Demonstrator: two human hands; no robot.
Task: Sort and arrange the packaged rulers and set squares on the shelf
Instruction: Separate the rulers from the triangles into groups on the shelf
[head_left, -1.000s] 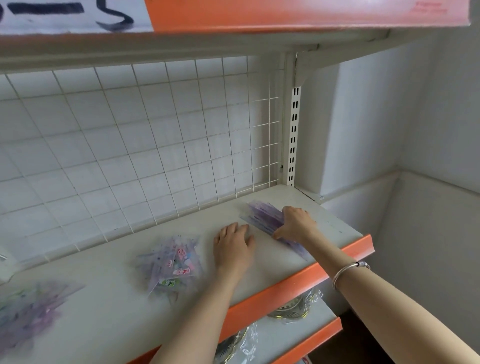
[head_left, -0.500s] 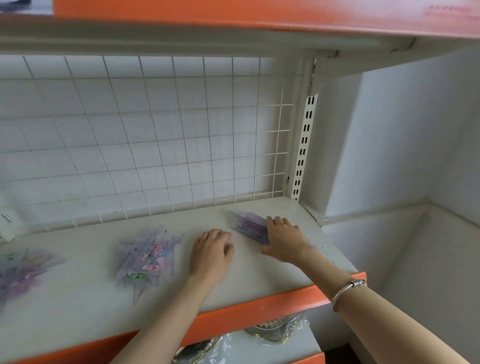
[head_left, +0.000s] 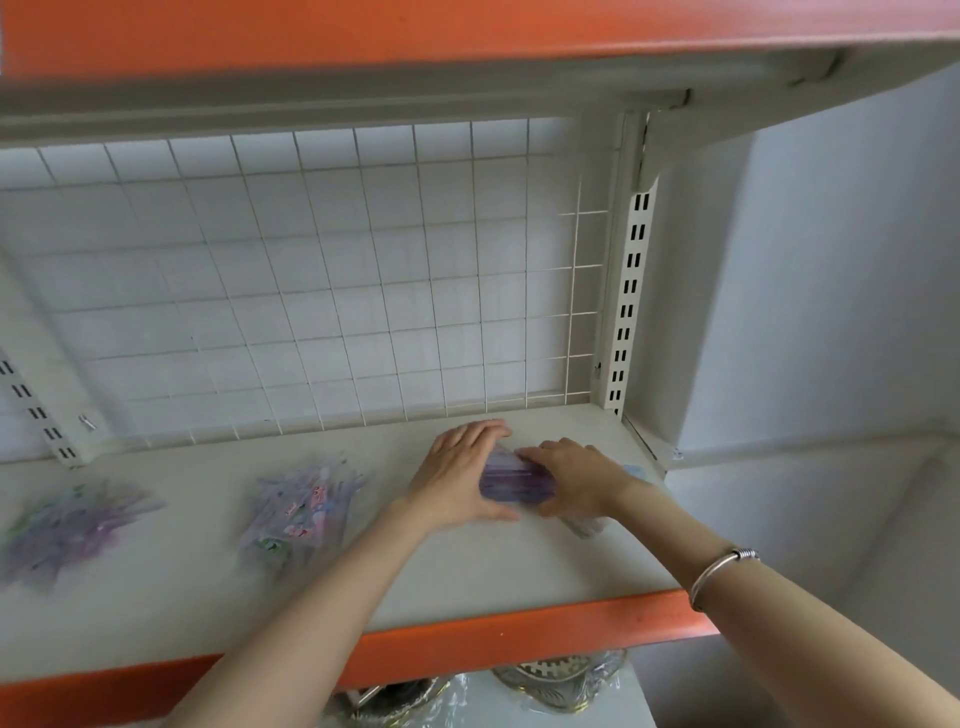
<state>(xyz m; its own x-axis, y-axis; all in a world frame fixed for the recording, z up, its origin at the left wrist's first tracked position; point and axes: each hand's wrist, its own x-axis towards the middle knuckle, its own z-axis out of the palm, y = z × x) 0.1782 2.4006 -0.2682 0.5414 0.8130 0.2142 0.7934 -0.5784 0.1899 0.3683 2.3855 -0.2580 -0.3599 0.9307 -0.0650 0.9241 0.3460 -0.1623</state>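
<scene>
So the left hand (head_left: 460, 475) cups the left end of a purple stack of packaged rulers (head_left: 514, 480), thumb along the front, and the right hand (head_left: 576, 480) grips the other end with fingers curled over the top. The stack sits on the shelf (head_left: 519, 566) toward its right end, near the wire grid (head_left: 322, 291). Two messier piles, the middle pile (head_left: 298, 512) and the far-left pile (head_left: 72, 525), lie well apart from it.
</scene>
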